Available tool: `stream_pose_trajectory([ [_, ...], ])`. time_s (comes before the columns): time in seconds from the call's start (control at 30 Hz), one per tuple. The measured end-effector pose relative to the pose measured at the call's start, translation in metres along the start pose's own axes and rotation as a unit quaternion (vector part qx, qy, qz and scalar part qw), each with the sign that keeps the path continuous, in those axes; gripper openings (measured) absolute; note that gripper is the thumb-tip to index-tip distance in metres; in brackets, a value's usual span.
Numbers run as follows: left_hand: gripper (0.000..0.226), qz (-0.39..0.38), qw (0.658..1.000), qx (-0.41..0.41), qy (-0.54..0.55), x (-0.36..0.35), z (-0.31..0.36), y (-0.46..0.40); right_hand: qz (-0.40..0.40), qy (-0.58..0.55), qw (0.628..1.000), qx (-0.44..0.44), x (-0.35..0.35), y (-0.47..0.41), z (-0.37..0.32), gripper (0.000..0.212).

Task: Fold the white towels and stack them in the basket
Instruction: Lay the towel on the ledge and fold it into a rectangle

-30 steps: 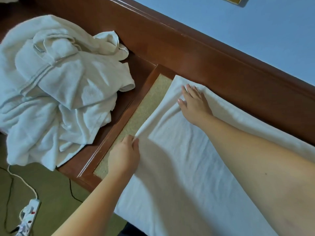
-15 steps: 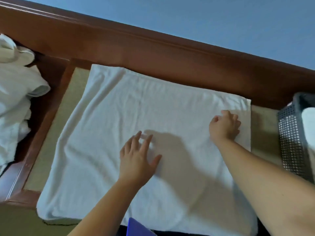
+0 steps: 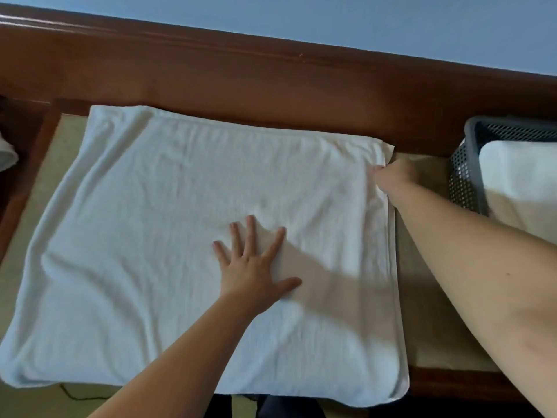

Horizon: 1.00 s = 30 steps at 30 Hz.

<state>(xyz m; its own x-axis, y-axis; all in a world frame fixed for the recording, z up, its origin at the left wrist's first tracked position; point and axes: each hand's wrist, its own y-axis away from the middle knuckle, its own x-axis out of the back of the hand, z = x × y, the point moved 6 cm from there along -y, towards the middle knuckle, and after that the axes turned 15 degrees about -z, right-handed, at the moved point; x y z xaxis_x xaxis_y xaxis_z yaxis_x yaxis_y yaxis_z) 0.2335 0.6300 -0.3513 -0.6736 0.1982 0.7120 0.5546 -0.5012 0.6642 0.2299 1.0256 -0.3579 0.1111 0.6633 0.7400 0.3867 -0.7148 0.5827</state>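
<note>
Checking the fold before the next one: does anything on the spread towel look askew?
Slightly. The towel has its layers misaligned along the right edge, where a lower layer peeks out near the right hand. The left hand presses it flat. Wrinkles remain.

The white towel (image 3: 168, 236) is soft terry cloth, matt, its nap faintly nubbly and its surface creased in shallow wrinkles, with a thin stitched hem along the right edge. Under it the table (image 3: 60, 152) has a tan, matt, finely woven inlay — mat-like, slightly coarse — set in a frame of reddish-brown wood, smooth and varnished. The rail (image 3: 271, 82) behind is the same polished wood, with a dull sheen. The basket (image 3: 464, 176) is dark grey plastic, perforated in a fine grid; the folded towel (image 3: 521, 188) inside is the same matt cloth.
</note>
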Motion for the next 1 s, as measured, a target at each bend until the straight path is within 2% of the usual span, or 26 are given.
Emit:
stream_pose_trajectory([
  [0.1, 0.107, -0.004, 1.0, 0.015, 0.002, 0.0, 0.008, -0.003, -0.005, 0.02, 0.999, 0.026, 0.008, -0.006, -0.002, 0.039],
  [0.23, 0.107, -0.007, 1.0, 0.02, 0.006, 0.0, 0.012, -0.005, 0.077, 0.04, 0.993, 0.076, 0.024, -0.002, -0.007, 0.029],
  [0.33, 0.103, 0.012, 1.0, 0.009, 0.011, -0.001, 0.015, 0.0, 0.078, 0.026, 0.992, 0.093, 0.022, -0.002, -0.005, 0.021],
  [0.63, 0.093, 0.033, 0.999, -0.011, 0.012, -0.005, 0.025, 0.0, 0.096, -0.133, 0.986, 0.036, 0.03, -0.002, 0.009, 0.036],
  [0.77, 0.093, 0.03, 0.999, -0.014, 0.004, -0.006, 0.022, 0.0, 0.058, -0.135, 0.988, 0.048, 0.022, -0.001, 0.0, 0.038],
  [0.93, 0.091, 0.027, 0.999, -0.02, 0.008, -0.006, 0.02, -0.001, -0.023, -0.151, 0.986, 0.063, 0.017, 0.025, 0.008, 0.021],
  [1.0, 0.089, 0.031, 0.999, -0.032, 0.011, -0.007, 0.015, 0.004, -0.066, -0.148, 0.985, 0.059, 0.01, 0.05, 0.019, 0.03],
])
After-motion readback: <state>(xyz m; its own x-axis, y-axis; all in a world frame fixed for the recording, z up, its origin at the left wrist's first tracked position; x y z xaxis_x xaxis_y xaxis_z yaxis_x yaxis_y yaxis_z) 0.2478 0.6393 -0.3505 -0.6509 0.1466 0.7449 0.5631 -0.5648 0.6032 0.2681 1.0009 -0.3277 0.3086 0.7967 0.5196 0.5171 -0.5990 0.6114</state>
